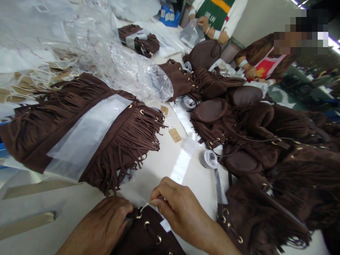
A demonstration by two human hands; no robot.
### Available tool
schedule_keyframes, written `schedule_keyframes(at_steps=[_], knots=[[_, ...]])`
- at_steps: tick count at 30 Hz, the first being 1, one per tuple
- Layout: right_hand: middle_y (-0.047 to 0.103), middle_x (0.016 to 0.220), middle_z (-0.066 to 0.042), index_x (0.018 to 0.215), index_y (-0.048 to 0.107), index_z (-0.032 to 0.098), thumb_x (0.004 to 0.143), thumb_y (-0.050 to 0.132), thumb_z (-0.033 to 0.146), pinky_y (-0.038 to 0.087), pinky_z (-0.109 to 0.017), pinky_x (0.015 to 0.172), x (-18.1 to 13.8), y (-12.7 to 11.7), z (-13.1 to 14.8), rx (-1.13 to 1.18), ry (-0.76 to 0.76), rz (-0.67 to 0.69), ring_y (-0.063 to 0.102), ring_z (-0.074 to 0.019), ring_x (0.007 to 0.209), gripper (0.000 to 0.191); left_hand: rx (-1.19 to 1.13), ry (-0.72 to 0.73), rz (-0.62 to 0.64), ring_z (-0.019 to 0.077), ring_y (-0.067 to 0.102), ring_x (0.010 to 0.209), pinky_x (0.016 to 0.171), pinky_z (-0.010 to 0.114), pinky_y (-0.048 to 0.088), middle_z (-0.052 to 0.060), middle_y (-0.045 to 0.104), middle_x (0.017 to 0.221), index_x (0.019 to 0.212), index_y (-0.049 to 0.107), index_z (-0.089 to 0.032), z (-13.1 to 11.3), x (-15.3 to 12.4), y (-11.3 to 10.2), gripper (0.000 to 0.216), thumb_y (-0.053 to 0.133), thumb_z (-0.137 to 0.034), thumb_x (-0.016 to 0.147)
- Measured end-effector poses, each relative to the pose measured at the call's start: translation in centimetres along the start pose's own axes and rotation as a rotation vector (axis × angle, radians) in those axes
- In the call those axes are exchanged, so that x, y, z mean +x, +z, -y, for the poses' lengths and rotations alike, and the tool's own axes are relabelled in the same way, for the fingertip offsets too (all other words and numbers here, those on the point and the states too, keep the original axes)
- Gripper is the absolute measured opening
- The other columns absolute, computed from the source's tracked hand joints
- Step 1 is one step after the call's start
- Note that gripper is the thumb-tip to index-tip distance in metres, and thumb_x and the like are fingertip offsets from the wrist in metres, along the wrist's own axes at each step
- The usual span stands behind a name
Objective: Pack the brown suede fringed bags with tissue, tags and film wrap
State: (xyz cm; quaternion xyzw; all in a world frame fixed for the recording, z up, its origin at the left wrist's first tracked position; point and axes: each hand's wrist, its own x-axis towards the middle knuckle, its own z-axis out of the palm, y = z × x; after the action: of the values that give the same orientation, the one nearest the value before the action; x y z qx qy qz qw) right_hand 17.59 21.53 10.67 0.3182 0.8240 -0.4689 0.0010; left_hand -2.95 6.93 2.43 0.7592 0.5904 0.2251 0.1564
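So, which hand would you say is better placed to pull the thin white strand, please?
Probably the right hand: it appears to pinch the white strand already, while the left hand lies against the edge of the dark brown bag.

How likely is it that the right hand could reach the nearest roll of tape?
Probably yes: flat tabletop lies between the right hand and the roll of tape, with nothing visibly blocking it. That hand might need to release the white string first.
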Motion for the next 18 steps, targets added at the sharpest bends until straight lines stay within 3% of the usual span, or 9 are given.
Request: schedule_keyframes(at_steps=[6, 9, 18], knots=[[0.060, 0.096, -0.002, 0.102, 0.061, 0.022, 0.100, 0.043, 0.017, 0.047, -0.024, 0.076, 0.6, 0.1, 0.4, -0.073, -0.047, 0.085, 0.060, -0.0143, 0.087, 0.019, -0.003, 0.030, 0.043, 0.0166, 0.066, 0.092, 0.090, 0.030, 0.049, 0.000, 0.068, 0.099, 0.109, 0.056, -0.023, 0.0, 0.5, -0.4, 0.027, 0.047, -0.008, 0.088], [0.061, 0.096, -0.003, 0.103, 0.061, 0.022, 0.099, 0.042, 0.016, 0.048, -0.024, 0.075, 0.8, 0.0, 0.5, -0.085, -0.060, 0.101, 0.060, -0.0149, 0.087, 0.020, 0.025, 0.058, 0.001, 0.0170, 0.066, 0.096, 0.094, 0.031, 0.047, 0.001, 0.069, 0.103, 0.112, 0.057, -0.022, 0.0, 0.8, -0.6, 0.032, 0.045, -0.007, 0.087], [0.060, 0.097, -0.004, 0.104, 0.060, 0.021, 0.099, 0.040, 0.016, 0.047, -0.024, 0.072, 1.1, 0.1, 0.3, -0.123, -0.069, 0.116, 0.060, -0.0149, 0.084, 0.021, 0.035, 0.110, -0.005, 0.0185, 0.066, 0.096, 0.094, 0.032, 0.048, 0.004, 0.070, 0.103, 0.112, 0.058, -0.021, 0.1, 0.9, -0.8, 0.032, 0.046, -0.007, 0.085]])
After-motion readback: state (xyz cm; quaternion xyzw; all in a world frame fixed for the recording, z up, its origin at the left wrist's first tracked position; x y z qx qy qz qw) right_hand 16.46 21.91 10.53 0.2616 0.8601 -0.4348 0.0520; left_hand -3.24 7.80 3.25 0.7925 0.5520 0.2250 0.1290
